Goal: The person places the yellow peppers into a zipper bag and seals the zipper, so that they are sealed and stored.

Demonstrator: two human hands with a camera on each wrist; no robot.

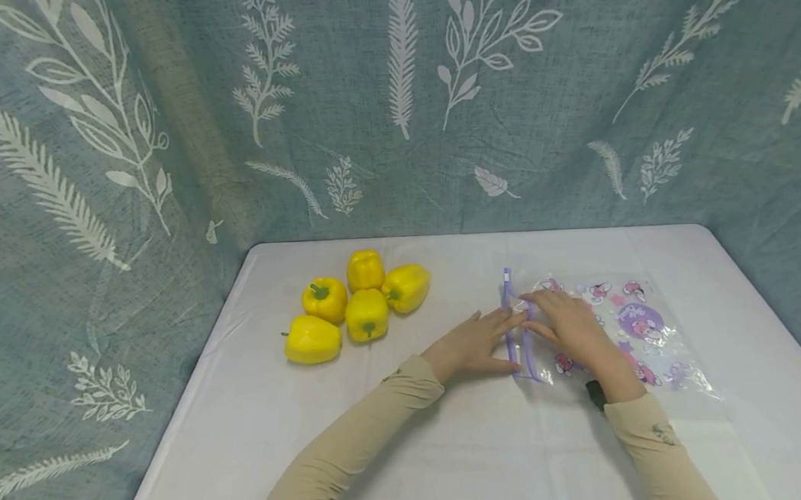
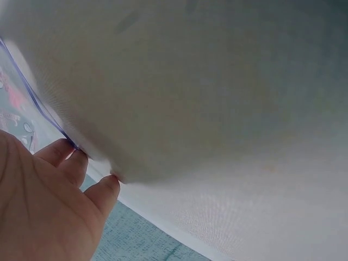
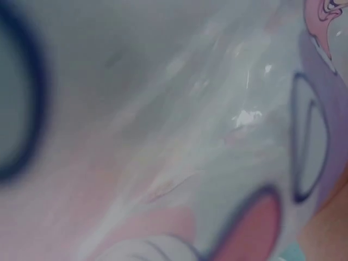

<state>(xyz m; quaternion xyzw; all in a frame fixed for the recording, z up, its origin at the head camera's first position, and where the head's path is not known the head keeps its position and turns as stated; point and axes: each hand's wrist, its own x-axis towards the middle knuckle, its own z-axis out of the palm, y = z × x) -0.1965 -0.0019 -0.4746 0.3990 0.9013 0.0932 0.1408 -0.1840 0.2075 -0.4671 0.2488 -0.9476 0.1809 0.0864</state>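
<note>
A clear plastic zip bag (image 1: 644, 357) printed with pink and purple cartoon figures lies flat on the right, its purple-edged mouth toward the left. My left hand (image 1: 471, 343) reaches to this mouth with fingers spread, fingertips right at the purple zip strip (image 1: 511, 350). In the left wrist view the fingertips (image 2: 76, 155) meet the same strip and the thumb stands apart. My right hand (image 1: 570, 327) lies over the bag close behind the mouth, index finger and thumb extended apart near the second strip. The right wrist view is filled by blurred, shiny printed plastic (image 3: 244, 117).
Several yellow bell peppers (image 1: 366, 313) sit grouped on the left of the white-covered table (image 1: 454, 445). A grey-green curtain (image 1: 361, 168) with white leaf prints hangs behind and at the sides. A small black device (image 1: 595, 395) shows at the right wrist.
</note>
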